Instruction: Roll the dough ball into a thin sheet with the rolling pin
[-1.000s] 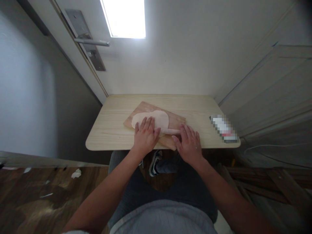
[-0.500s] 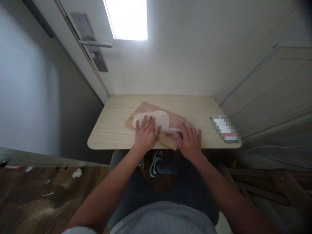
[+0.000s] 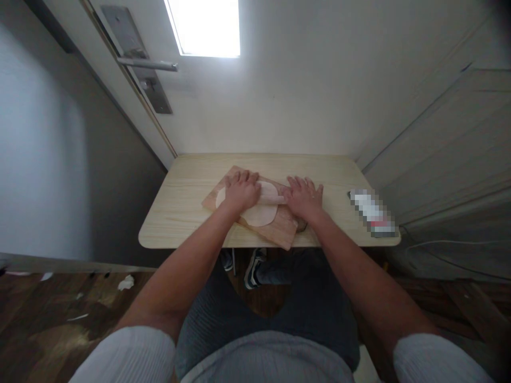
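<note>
A thin pale sheet of dough [image 3: 261, 215] lies on a wooden cutting board [image 3: 279, 231], set at an angle on the small table. Across the dough runs a light rolling pin [image 3: 273, 200], its middle visible between my hands. My left hand [image 3: 242, 192] rests over the pin's left end, fingers bent over it towards the far edge of the board. Over the right end is my right hand [image 3: 304, 198], its thumb near the pin and its fingers reaching forward. Both hands hide the pin's ends, and my left hand covers part of the dough.
The light wooden table [image 3: 171, 213] stands against a white door with a metal handle [image 3: 147, 64]. A blurred-out flat object [image 3: 373, 213] lies at the table's right end. My legs are under the table. Crumpled white paper [image 3: 126, 282] lies on the floor at left.
Both hands have moved forward, away from me, with the rolling pin, from the dough's near side to across its farther part. More of the near dough and board shows.
</note>
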Demonstrator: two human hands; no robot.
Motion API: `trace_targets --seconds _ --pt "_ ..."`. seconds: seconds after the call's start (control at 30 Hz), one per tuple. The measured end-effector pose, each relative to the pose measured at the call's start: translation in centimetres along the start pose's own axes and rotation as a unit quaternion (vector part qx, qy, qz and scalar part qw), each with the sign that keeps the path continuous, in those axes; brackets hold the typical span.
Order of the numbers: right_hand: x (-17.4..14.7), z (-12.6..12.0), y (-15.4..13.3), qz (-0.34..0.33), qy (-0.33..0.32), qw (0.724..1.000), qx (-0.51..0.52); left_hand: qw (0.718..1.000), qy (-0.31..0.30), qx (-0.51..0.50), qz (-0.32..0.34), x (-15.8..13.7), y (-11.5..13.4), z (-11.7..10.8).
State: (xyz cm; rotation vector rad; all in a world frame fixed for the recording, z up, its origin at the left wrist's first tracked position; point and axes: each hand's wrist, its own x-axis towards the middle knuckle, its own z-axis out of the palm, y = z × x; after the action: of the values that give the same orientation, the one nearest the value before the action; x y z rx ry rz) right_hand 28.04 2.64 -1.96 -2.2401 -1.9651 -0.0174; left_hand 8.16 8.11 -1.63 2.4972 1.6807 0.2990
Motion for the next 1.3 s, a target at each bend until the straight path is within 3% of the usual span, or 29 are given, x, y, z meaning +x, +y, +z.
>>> trace_targets --seconds 0.13,0.3,0.6,0.87,1.3 --pt "1.6 -0.6 0.0 0.001 -0.04 0.999 -0.009 1.0 -0.002 0.005 0.011 0.1 0.0 0.0" --pt "1.8 -0.7 -0.6 -0.019 -0.016 1.0 0.011 0.999 0.001 0.032 0.028 0.2 0.2 -0.8" --pt "0.0 -0.1 -1.2 -0.001 0.0 1.0 0.0 1.0 0.019 0.015 0.01 2.1 1.0 -0.4" --pt "-1.9 -0.4 -1.8 0.026 0.016 1.0 0.005 0.999 0.006 0.013 0.05 1.0 0.8 -0.2" --pt "-5.5 -0.4 -2.3 0.001 0.069 0.998 0.003 0.998 -0.006 0.015 0.058 -1.2 1.0 -0.2"
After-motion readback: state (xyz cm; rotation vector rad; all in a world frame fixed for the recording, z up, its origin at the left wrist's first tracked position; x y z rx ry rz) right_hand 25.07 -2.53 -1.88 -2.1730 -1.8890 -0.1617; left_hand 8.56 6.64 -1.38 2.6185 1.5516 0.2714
